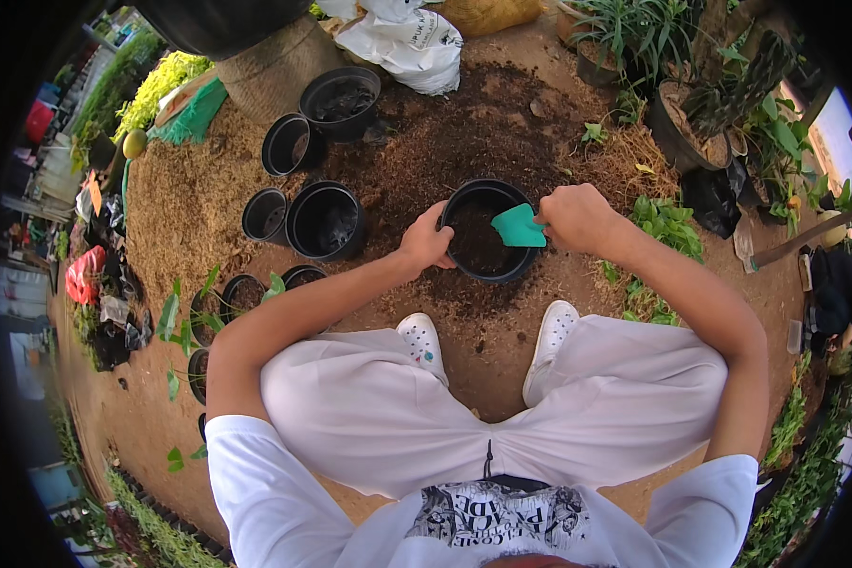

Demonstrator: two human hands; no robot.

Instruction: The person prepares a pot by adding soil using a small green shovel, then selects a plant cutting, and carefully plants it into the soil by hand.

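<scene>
A round black plastic plant pot point(487, 273) stands on the ground in front of my feet, with dark soil point(477, 241) inside. My left hand point(429, 240) grips its left rim, the thumb over the edge. In my right hand point(574, 219), at the pot's right side, is a green hand trowel point(520, 226). The trowel's blade is over the inside of the pot; its handle is hidden in my fist. Dark loose soil point(483, 128) lies spread on the ground beyond and around the pot.
Several black pots point(325, 220) stand to the left, some with seedlings near my left arm. Behind them are a pile of brownish husks point(177, 192) and a large woven sack point(277, 71). A white sack point(412, 50) stands at the back. Potted plants point(689, 128) and pulled roots point(632, 167) lie right.
</scene>
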